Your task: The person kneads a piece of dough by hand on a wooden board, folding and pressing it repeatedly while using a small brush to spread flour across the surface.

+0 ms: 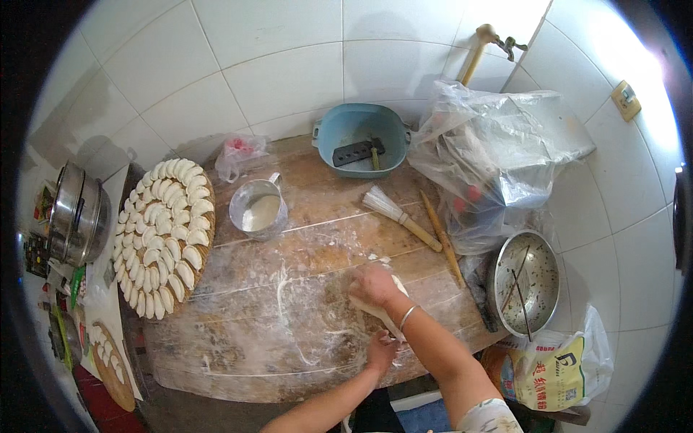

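On a floured round wooden board (289, 325) hemmed by white tiled walls (289, 79), the right hand (375, 283) and left hand (380, 351) press flat, apart, on a dough roll (377, 310) at four o'clock, dumpling tray (164, 234) at nine.

a: what does the room look like?
b: large pale square tiles cover the wall (289, 79), with thin grey grout lines. a round wooden tabletop (281, 317), dusted white, fills the middle.
a: and the light?
b: strong glare at the upper right, near a wall socket (626, 99) and a tap (498, 42).
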Tool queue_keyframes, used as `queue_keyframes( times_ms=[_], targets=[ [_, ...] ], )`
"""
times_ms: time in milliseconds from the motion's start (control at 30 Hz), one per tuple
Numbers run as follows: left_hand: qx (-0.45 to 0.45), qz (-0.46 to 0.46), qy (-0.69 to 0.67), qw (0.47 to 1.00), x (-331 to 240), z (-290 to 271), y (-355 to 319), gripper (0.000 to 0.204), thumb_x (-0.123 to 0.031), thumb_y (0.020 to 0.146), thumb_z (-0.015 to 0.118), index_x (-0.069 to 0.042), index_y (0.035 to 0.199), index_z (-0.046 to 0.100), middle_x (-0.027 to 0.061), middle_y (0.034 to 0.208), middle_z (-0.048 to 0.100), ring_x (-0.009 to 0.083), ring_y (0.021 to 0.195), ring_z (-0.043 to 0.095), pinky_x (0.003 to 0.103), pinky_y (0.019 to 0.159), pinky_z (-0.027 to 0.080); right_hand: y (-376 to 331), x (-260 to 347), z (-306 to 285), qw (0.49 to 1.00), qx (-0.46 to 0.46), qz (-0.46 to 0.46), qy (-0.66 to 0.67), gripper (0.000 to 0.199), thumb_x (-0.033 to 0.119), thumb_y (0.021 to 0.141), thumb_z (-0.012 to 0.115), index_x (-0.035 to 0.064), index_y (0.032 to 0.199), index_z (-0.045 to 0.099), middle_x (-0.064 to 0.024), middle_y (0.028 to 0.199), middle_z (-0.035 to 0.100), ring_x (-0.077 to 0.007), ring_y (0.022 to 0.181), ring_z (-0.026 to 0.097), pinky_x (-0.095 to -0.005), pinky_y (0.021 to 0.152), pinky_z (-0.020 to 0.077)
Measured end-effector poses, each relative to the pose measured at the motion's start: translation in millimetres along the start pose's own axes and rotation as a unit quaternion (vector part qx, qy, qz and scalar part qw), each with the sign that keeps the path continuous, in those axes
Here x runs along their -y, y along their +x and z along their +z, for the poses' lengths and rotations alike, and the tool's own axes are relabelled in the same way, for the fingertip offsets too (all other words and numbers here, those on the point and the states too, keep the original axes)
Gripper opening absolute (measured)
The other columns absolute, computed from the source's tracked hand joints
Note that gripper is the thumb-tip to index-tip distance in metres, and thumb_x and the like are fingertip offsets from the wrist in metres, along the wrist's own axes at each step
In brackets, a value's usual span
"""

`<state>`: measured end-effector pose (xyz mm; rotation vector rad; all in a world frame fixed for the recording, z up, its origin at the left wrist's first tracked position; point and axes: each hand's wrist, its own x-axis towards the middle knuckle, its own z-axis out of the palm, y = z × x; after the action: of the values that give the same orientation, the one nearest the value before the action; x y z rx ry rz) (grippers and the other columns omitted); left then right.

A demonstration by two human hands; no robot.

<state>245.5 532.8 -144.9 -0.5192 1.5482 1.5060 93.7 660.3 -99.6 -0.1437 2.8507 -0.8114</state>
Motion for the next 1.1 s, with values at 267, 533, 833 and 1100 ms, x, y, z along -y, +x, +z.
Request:
queue_keyframes(
  times_ms=[267,533,833,1100],
  targets=[
    [-0.053,0.105,0.182,0.976,-56,-7,-25,0.055,-0.020,0.076,0.077,0.003,0.119,0.051,0.0115,0.085,0.066,0.0183,0.068,0.063,0.033,0.060,0.050,-47,-89,-24,0.866,-0.289,0.400,0.077,0.042,0.044,0.085,0.062,0.0024,0.092,0.067,-0.0229,0.085,0.066,-0.0407,0.082,0.063,-0.0448,0.074,0.0493],
    [-0.036,0.165,0.374,0.912,-108,-60,-4,0.043,-0.020,0.070,0.076,0.001,0.105,0.064,0.0161,0.090,0.067,0.0283,0.079,0.066,0.038,0.072,0.051,-54,-90,-32,0.841,-0.144,0.427,0.298,0.051,0.052,0.089,0.054,0.0042,0.093,0.070,-0.0212,0.088,0.068,-0.0394,0.084,0.064,-0.0467,0.078,0.0495],
    [-0.149,0.337,0.452,0.812,-70,-179,-30,0.041,-0.021,0.073,0.071,-0.003,0.109,0.063,0.0182,0.099,0.065,0.0325,0.086,0.064,0.041,0.075,0.051,-58,77,63,0.946,-0.286,0.145,-0.051,0.025,0.022,0.085,0.060,0.0095,0.106,0.058,-0.0139,0.121,0.055,-0.0349,0.110,0.051,-0.0463,0.088,0.0420],
    [-0.068,0.160,0.222,0.959,-75,-160,-22,0.038,-0.011,0.080,0.069,0.006,0.112,0.058,0.0150,0.093,0.066,0.0198,0.083,0.064,0.032,0.073,0.051,19,36,55,0.920,-0.331,0.199,-0.062,0.022,0.026,0.085,0.061,0.0093,0.071,0.064,-0.0145,0.082,0.062,-0.0336,0.077,0.059,-0.0440,0.070,0.0458]
  ],
)
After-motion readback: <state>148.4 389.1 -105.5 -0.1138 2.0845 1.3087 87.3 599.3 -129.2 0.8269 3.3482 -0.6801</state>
